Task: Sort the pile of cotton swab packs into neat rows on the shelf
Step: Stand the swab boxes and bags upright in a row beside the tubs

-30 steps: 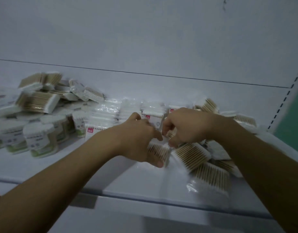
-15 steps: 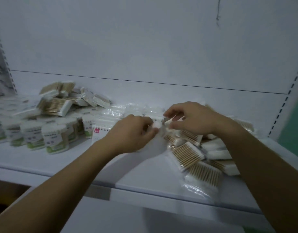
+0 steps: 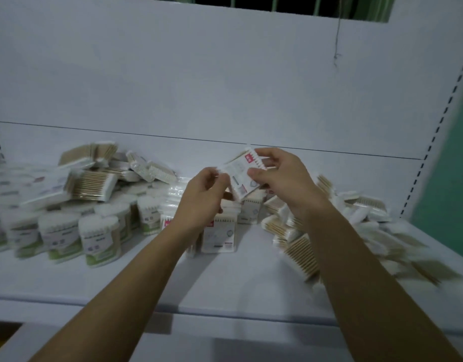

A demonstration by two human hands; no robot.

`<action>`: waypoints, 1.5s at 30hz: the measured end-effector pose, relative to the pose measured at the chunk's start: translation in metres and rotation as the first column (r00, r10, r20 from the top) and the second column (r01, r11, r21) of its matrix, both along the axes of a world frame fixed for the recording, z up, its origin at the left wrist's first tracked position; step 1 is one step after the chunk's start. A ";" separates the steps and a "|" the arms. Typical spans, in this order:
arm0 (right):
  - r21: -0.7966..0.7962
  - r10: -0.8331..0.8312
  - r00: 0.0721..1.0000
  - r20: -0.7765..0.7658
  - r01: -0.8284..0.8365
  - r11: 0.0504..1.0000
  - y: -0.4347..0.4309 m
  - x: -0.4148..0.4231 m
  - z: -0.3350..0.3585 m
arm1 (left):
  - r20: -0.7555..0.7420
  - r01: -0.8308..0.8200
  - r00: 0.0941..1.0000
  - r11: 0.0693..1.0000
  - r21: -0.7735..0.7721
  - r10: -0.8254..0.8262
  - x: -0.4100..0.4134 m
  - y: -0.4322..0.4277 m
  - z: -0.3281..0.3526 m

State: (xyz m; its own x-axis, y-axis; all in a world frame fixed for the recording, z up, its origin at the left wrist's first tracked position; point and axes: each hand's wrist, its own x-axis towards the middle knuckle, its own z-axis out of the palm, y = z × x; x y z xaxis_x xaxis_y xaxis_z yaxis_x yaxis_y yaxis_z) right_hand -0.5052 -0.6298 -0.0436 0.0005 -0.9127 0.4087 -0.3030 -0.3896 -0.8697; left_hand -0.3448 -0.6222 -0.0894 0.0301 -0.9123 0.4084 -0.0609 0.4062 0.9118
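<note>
Cotton swab pack (image 3: 242, 176), flat, white, red-labelled: raised over the white shelf (image 3: 225, 283), pinched in the grip of left hand (image 3: 201, 197) and right hand (image 3: 282, 173). Just below that pack, short upright row (image 3: 218, 236) begun. Left of it, jumbled heap (image 3: 94, 176); right of it, loose spill of wooden-stick packs (image 3: 303, 246). Probably early; most unsorted.

Glossy clear-plastic swab packs (image 3: 244, 176) with wooden sticks; matt, smooth white shelf (image 3: 238, 283).

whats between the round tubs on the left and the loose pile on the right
Head view: upright red-tagged packs stand on the shelf between the round tubs and the loose pile.
</note>
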 end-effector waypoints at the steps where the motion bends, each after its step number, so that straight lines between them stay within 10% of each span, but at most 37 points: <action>1: -0.046 -0.068 0.997 -0.023 0.067 0.997 -0.002 0.001 0.001 | 0.121 -0.077 0.989 0.995 -0.070 0.085 0.005 -0.002 0.001; 7: -0.187 -0.340 0.823 -0.455 0.284 0.940 -0.015 0.002 -0.008 | 0.706 -0.164 0.502 0.857 -0.489 0.499 0.035 -0.016 -0.017; 12: -0.085 -0.291 0.719 -0.632 0.308 0.947 -0.046 0.017 -0.028 | 0.761 -0.039 0.192 0.779 -0.626 0.620 0.030 -0.006 -0.046; 22: -0.190 -0.333 0.748 -0.574 0.274 0.943 -0.065 0.017 -0.069 | 0.723 -0.045 0.177 0.739 -0.672 0.668 0.034 -0.008 -0.067; 27: -0.244 -0.406 0.552 -0.729 0.345 0.906 -0.062 0.013 -0.074 | 0.712 -0.066 0.220 0.738 -0.672 0.667 0.037 -0.008 -0.070; 45: -0.318 -0.474 0.477 -0.741 0.372 0.872 -0.063 0.015 -0.081 | 0.786 -0.034 0.279 0.824 -0.565 0.551 0.035 -0.006 -0.076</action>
State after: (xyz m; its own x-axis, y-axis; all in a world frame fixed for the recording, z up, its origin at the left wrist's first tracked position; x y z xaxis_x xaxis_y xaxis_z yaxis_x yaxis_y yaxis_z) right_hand -0.4898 -0.6923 -0.1244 -0.0140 -0.8466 0.5320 -0.9821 -0.0883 -0.1663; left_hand -0.3097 -0.6284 -0.1653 -0.3527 -0.6818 0.6410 -0.9056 0.4210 -0.0505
